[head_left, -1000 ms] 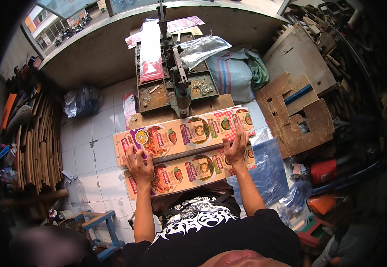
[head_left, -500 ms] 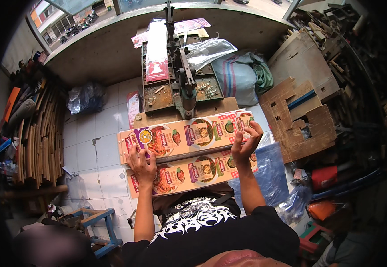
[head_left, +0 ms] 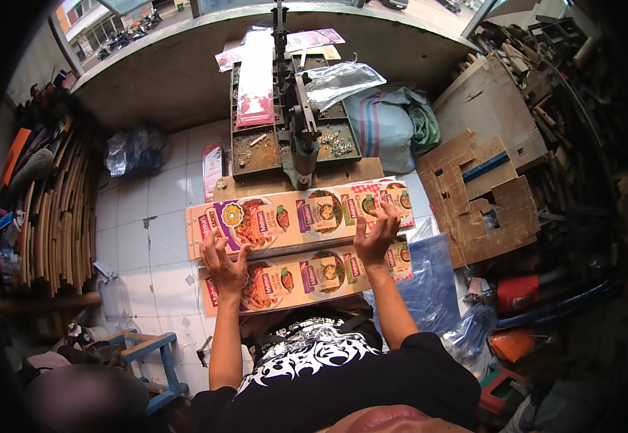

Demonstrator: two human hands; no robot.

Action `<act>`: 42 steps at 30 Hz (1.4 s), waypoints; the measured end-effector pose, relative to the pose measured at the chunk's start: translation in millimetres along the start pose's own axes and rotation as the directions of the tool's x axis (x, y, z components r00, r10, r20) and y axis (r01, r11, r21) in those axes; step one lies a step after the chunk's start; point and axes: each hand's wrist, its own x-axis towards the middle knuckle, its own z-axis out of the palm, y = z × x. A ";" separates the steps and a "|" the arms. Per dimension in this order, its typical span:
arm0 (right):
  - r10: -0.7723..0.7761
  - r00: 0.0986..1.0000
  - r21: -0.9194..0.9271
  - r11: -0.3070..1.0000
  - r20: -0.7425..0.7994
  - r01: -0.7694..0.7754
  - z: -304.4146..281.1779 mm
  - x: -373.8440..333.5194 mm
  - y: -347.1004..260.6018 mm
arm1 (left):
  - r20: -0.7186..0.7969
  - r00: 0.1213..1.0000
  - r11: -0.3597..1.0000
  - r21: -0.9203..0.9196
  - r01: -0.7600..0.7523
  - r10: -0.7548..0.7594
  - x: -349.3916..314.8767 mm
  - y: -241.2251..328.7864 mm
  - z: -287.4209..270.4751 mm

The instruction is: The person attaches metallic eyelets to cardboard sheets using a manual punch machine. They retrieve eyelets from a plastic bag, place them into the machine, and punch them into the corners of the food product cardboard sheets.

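Two long printed cardboard strips, orange with food pictures, lie one nearer than the other in front of me. My left hand [head_left: 224, 268] rests with fingers spread over the near edge of the far strip [head_left: 292, 231], toward its left end. Over the right part of that strip is my right hand [head_left: 377, 237], its fingers apart and slightly bent; whether the fingertips touch the card cannot be told. The near strip [head_left: 306, 294] reaches to my lap. Just beyond the far strip stands a dark metal hand press [head_left: 301, 144].
Compartmented trays [head_left: 256, 155] with small metal fittings flank the press. A stack of strips [head_left: 256, 79] lies on the left tray. Cut wooden boards [head_left: 465, 224] lean at right near a pale sack [head_left: 379, 126]. Blue plastic sheeting [head_left: 429, 281] and a blue wooden stool [head_left: 151, 353] sit lower down.
My right hand has moved left along the far strip, away from its right end. My left hand stays near the left end. The whole view has shifted slightly.
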 end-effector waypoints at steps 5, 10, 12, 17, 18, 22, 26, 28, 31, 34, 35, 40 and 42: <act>-0.005 0.974 -0.163 0.986 0.227 0.043 10.0 -9.2 -1.1 | -0.117 0.992 0.983 -0.170 -0.067 0.047 1.6 -1.0 2.2; -0.013 0.988 -0.109 0.994 0.153 0.030 0.1 2.8 -11.5 | -0.049 0.999 1.000 -0.020 -0.014 0.013 1.7 8.1 -1.6; 0.004 1.000 0.014 1.000 -0.018 -0.003 -4.4 7.8 -18.9 | 0.090 0.993 0.991 0.115 0.067 -0.078 3.7 9.8 -1.7; 0.032 0.970 -0.242 0.970 0.241 0.028 3.9 -11.0 -14.1 | 0.078 0.995 0.991 0.118 0.057 -0.066 3.6 11.5 -1.7; 0.025 0.969 -0.241 0.970 0.244 0.035 4.2 -12.2 -11.6 | 0.071 0.995 0.992 0.117 0.056 -0.065 4.0 12.4 -2.1; 0.025 0.973 -0.181 0.983 0.231 0.017 11.1 -16.4 -4.1 | 0.060 0.996 0.992 0.113 0.059 -0.066 3.2 10.1 -2.3; 0.009 0.981 -0.160 0.987 0.193 0.022 13.1 -23.6 -0.1 | 0.054 0.997 0.990 0.133 0.050 -0.058 3.2 10.3 -0.3; 0.029 0.998 0.018 0.999 -0.056 -0.028 14.7 -29.1 1.7 | 0.062 0.996 0.991 0.121 0.060 -0.067 4.0 12.3 -1.3; -0.041 0.956 -0.163 0.982 0.289 0.091 5.1 -21.9 -6.0 | 0.060 0.996 0.991 0.119 0.056 -0.063 1.9 10.2 -2.6; -0.059 0.985 -0.086 0.994 0.162 0.074 6.6 -28.7 2.6 | 0.023 1.000 0.998 0.060 0.016 -0.018 0.6 8.6 -1.7; -0.053 0.998 -0.015 0.998 0.034 0.053 8.3 -30.2 1.3 | 0.012 1.000 0.999 0.049 -0.011 0.010 -0.5 7.8 -0.6; -0.090 0.958 -0.155 0.978 0.274 0.136 -0.7 -18.2 -11.0 | -0.030 0.998 0.999 0.009 -0.052 0.052 -5.1 2.9 2.4; -0.080 0.966 -0.138 0.984 0.247 0.117 2.2 -16.9 -10.1 | -0.164 0.985 0.987 -0.139 -0.082 0.058 -3.9 -0.3 5.8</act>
